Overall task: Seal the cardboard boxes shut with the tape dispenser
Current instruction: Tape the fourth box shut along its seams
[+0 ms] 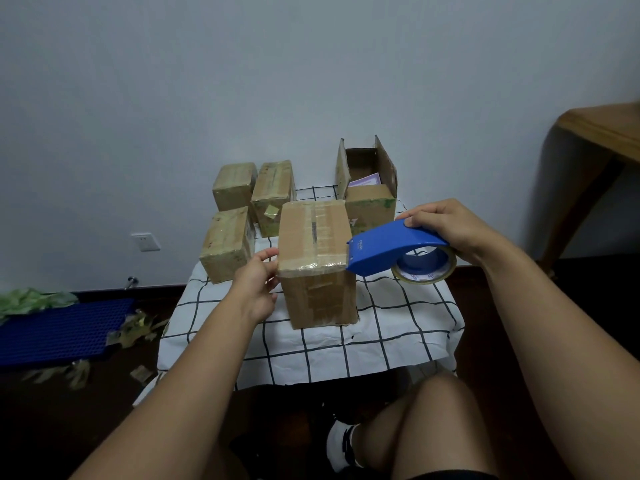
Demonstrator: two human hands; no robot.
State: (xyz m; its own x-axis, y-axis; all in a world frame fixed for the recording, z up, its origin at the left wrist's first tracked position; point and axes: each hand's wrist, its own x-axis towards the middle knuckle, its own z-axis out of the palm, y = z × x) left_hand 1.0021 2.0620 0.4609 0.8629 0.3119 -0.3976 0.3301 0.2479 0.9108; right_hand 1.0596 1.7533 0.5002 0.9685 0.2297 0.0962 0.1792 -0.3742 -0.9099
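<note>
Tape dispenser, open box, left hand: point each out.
tape dispenser (391, 245): head view, on its blue body.
open box (370, 206): head view, on its front wall.
left hand (258, 282): head view, on its back, beside the closed box.

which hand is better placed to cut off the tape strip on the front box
The right hand. It already grips the blue tape dispenser, whose front edge sits at the box's near right top corner. The left hand is on the box's left side, well placed to steady it.
</note>
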